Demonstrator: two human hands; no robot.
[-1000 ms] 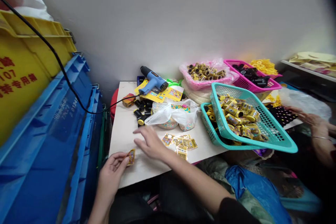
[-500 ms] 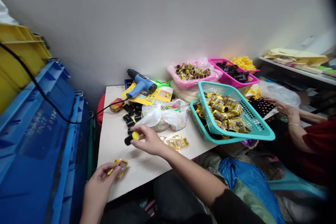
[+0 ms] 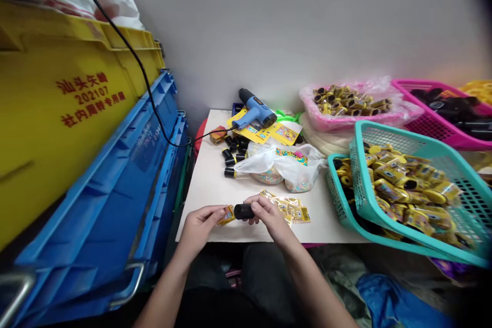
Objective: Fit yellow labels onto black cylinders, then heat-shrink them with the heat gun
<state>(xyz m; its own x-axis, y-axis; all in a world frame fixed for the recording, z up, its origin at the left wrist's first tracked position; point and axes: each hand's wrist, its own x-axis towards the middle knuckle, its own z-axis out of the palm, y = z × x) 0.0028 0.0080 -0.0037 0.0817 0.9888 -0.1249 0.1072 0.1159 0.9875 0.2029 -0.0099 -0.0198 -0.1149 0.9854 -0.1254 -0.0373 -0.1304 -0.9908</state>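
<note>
My left hand (image 3: 199,225) pinches a small yellow printed sleeve (image 3: 226,214) near the front edge of the white table (image 3: 207,189). My right hand (image 3: 267,216) grips a small black tube (image 3: 243,211) lying sideways, its open end right against the sleeve. Just right of my hands lies a pile of more yellow sleeves (image 3: 292,208). Several black tubes with yellow caps (image 3: 233,156) lie farther back on the table.
A blue heat gun (image 3: 254,109) with a black cord rests at the back on yellow cards. A clear bag of coloured beads (image 3: 284,168) sits mid-table. Teal baskets (image 3: 417,200) with wrapped tubes stand right, pink baskets (image 3: 434,123) behind. Yellow (image 3: 57,97) and blue crates (image 3: 103,200) wall the left.
My right hand picked a black tube from the table and brought it back to my left hand, which still holds the sleeve. The view swung right and closer; the neighbouring person left the view.
</note>
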